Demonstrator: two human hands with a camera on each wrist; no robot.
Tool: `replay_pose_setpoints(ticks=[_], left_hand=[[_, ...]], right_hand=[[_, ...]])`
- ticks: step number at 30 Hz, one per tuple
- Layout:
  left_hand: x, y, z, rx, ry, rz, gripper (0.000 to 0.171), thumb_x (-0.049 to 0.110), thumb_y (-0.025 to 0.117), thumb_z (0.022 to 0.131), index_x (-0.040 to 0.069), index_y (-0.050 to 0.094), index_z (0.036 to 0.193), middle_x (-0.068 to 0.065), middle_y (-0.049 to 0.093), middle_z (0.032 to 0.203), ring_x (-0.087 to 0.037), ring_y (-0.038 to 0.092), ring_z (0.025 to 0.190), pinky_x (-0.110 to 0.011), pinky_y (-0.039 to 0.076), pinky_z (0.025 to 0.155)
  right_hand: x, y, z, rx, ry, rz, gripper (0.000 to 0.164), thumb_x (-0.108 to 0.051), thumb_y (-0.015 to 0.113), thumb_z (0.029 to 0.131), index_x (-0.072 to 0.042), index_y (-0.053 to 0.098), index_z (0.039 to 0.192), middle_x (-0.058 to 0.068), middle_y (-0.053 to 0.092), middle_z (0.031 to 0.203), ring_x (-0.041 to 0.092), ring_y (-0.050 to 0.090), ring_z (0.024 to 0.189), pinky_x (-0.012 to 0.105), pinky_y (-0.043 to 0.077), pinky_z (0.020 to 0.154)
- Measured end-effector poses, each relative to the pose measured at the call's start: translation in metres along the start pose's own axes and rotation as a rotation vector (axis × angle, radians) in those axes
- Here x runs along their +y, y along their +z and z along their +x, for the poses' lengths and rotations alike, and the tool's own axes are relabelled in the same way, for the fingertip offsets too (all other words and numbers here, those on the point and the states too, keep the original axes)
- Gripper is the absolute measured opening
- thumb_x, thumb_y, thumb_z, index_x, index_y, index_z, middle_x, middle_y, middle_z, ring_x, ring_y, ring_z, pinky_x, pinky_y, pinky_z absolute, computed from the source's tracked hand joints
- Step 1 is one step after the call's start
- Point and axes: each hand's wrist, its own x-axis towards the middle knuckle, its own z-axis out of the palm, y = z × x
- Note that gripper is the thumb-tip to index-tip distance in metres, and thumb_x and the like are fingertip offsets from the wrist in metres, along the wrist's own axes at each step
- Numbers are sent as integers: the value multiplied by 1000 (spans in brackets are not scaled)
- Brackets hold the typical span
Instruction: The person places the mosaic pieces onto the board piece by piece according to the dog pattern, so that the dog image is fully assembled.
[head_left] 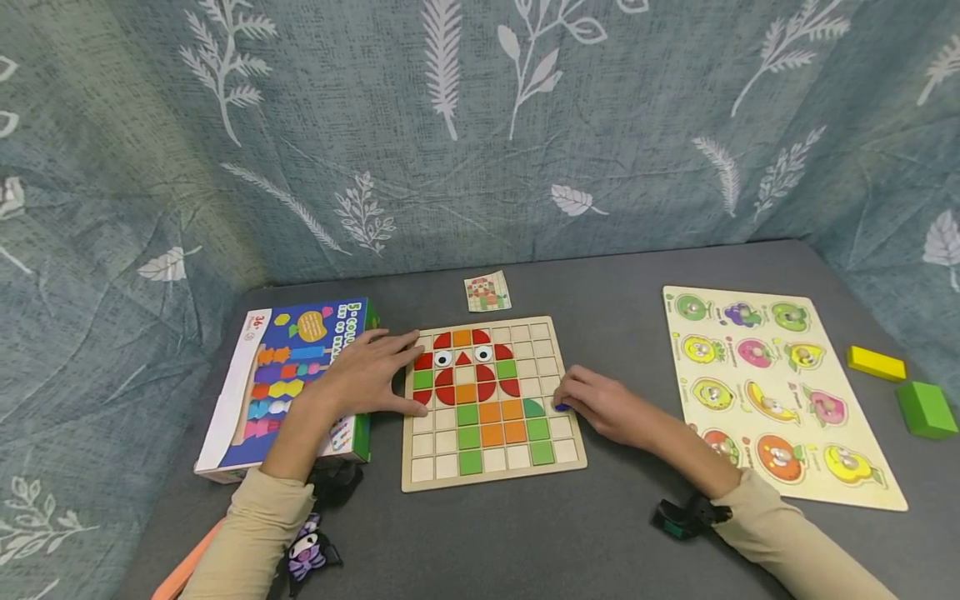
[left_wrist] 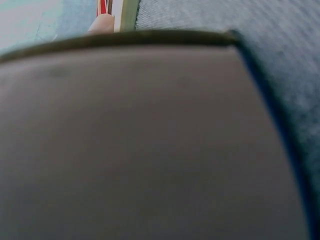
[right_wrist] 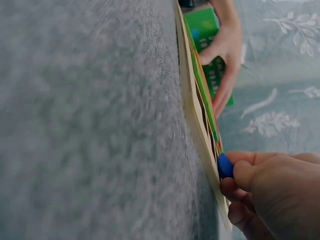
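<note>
A wooden grid board (head_left: 444, 468) lies in the middle of the table. Red, orange and green tiles and two eye tiles form an animal-like picture on it. My left hand (head_left: 367, 375) rests at the board's left edge with fingers spread, thumb and fingertips touching it. At the right edge, my right hand (head_left: 600, 404) pinches a small blue piece (right_wrist: 225, 166) between thumb and finger, close over the board. Its full shape is partly hidden by the fingers. A blurred grey-brown surface fills most of the left wrist view; one fingertip (left_wrist: 102, 23) shows above it.
A small picture card (head_left: 486, 292) lies behind the board. The colourful toy box (head_left: 236, 375) is under my left forearm. To the right lie a fruit puzzle board (head_left: 858, 433), a yellow block (head_left: 876, 364) and a green block (head_left: 928, 410). A purple-black charm (head_left: 307, 552) lies front left.
</note>
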Motion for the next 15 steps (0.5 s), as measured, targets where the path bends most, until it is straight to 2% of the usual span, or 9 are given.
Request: replay_pose_setpoints(ticks=[6,11,15], left_hand=[[0,1,0,4,-2,-3,98,75,62,74,12,43,147,-12,37,156,-33,41,140,-54,23,120],[0,1,0,6,0,-1,98,74,63,74,11,44,147,-12,37,156,-33,41,140,-53,23,120],[0,1,0,6,0,-6,98,74,63,74,10,44,147,-13,36,156,-34,39,141,-54,23,120]], right_hand=[[-3,4,9,2,-58,3,12,-3,64,91,-12,68,97,2,58,99,8,58,85,24,55,73],[-6,5,9,12,-38,-16,10,-7,69,88,-12,67,97,1,58,99,7,56,85,24,53,73],[-8,4,7,28,-33,-79,12,-10,73,85,-13,68,96,-2,62,97,7,56,86,24,52,73]])
